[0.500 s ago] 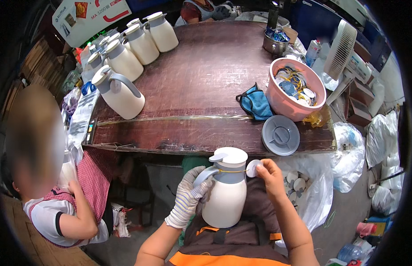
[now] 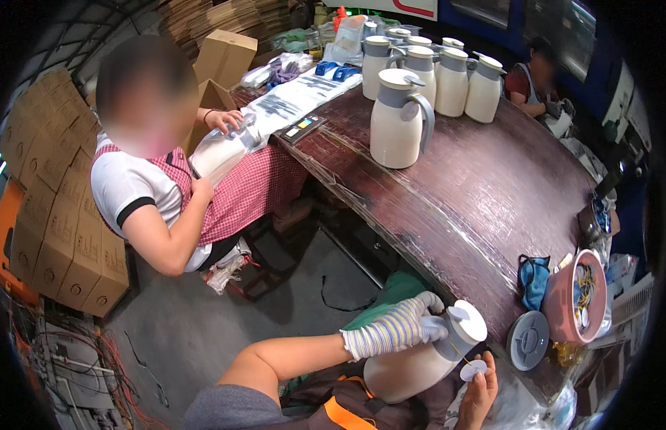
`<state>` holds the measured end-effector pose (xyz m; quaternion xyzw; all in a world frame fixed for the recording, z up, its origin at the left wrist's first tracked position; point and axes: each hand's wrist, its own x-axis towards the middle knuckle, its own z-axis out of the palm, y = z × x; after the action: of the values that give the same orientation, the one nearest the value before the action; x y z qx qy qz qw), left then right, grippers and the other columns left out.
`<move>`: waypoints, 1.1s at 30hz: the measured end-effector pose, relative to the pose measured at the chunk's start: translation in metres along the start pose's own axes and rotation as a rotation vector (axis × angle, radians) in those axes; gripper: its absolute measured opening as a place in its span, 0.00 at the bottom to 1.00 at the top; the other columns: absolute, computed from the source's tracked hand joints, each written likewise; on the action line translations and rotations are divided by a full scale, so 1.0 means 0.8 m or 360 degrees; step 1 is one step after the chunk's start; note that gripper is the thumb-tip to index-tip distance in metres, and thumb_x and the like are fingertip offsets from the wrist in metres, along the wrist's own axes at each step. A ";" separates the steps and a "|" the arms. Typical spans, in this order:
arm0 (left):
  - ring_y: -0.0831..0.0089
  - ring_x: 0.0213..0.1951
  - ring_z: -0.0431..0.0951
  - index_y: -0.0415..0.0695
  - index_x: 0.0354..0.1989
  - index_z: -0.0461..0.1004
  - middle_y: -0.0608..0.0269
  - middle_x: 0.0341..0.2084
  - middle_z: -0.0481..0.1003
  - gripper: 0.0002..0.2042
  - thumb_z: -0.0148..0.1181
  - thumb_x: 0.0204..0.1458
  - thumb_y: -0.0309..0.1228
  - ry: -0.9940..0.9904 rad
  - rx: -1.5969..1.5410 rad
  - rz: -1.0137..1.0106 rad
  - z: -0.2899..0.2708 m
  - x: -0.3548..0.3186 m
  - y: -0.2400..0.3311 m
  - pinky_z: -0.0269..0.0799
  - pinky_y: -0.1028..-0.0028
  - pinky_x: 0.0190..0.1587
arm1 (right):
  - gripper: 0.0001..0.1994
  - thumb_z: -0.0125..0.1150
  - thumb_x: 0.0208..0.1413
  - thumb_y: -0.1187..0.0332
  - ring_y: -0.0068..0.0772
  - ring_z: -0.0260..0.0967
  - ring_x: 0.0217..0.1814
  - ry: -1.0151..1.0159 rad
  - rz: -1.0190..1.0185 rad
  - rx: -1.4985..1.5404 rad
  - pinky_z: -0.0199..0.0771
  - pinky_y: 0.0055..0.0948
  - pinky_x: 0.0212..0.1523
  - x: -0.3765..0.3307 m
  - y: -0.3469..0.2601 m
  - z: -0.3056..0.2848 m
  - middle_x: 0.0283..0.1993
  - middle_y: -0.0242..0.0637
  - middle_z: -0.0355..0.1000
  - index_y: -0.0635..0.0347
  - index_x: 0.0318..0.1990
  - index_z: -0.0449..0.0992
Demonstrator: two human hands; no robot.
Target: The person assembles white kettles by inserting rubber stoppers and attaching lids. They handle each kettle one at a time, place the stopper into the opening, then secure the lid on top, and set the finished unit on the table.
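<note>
The white jug (image 2: 419, 358) lies tilted across the lap, just below the worktop (image 2: 490, 208) edge — the gloved left hand (image 2: 401, 326) wrapped round its neck, the bare right hand (image 2: 480, 383) pinching a small white disc tag (image 2: 473, 370) on a thread beside the lid. The tag looks not yet settled, while finished jugs (image 2: 419, 82) wait upright on the far worktop. Since half a second ago the head has swung left — the jug has tipped from upright, and the seated co-worker (image 2: 175, 193) fills more of the view.

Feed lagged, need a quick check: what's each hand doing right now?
Left hand, gloved: closed on the white jug near its top.
Right hand, bare: pinching a small round tag beside the jug.
</note>
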<state>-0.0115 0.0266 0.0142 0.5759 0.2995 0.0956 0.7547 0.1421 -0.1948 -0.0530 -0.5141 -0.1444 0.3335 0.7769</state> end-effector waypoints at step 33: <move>0.69 0.40 0.77 0.41 0.47 0.73 0.57 0.36 0.77 0.21 0.65 0.50 0.43 0.0169 0.0532 0.0281 -0.024 -0.023 0.002 0.72 0.71 0.46 | 0.06 0.60 0.53 0.73 0.43 0.46 0.74 -0.0680 0.0258 -0.0825 0.45 0.39 0.68 -0.065 -0.027 0.046 0.74 0.48 0.42 0.61 0.28 0.69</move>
<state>-0.0368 0.0340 0.0188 0.7113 0.2988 0.1405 0.6205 0.0904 -0.2090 -0.0117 -0.6229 -0.3422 0.4465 0.5436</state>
